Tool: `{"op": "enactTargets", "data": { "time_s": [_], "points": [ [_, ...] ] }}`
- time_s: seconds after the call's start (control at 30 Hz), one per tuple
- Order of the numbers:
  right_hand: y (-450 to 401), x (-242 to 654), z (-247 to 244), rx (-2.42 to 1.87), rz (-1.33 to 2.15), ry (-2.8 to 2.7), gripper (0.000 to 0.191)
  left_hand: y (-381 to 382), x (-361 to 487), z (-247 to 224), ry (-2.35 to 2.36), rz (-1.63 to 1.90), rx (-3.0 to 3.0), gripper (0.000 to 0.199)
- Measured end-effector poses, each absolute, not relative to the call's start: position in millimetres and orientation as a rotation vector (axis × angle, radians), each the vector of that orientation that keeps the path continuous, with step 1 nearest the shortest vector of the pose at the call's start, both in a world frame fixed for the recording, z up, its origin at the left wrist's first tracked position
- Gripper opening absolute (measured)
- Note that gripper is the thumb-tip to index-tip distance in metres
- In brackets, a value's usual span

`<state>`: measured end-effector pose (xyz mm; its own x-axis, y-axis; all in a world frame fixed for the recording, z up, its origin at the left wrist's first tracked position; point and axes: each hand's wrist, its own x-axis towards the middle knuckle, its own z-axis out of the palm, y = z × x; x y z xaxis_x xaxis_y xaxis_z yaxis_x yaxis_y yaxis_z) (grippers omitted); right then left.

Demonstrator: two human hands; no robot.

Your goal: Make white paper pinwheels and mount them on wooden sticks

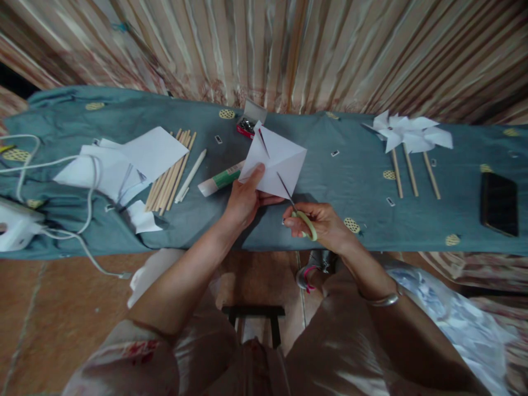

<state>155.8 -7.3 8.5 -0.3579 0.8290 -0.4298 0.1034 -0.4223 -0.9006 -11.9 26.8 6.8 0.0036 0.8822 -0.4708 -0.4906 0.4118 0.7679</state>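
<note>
A white paper square point(286, 154) with fold creases is gripped at its lower left by my left hand point(245, 198), thumb on top and fingers underneath. Near its upper left corner a narrow slit shows dark and red through it. My right hand point(325, 225) has its fingers in the pale green handles of a pair of scissors point(307, 224). One scissor blade lies over the paper's lower edge; the other blade is hard to make out. Beside my left hand lies a green and white glue stick point(223, 179), partly covered by the hand and paper.
Behind the paper stands an open small box point(246, 126) of metal pins or clips. To the left are wooden sticks point(171, 173), a white pen point(192, 176), paper sheets point(119, 168) and a white cable point(88, 220). Paper pinwheels point(412, 132) on sticks and a phone point(499, 203) lie right.
</note>
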Motion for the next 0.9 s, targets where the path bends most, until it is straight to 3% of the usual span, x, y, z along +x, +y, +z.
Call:
{"op": "enactTargets", "data": {
  "time_s": [0.53,0.9],
  "points": [
    [-10,158,12,-1.386,1.913,-1.226,0.047,29,-12,5,1.101,1.215,0.397,0.01],
    [-3,178,22,-1.362,1.966,-1.397,0.047,37,-24,0,0.997,1.296,0.438,0.011]
  ]
}}
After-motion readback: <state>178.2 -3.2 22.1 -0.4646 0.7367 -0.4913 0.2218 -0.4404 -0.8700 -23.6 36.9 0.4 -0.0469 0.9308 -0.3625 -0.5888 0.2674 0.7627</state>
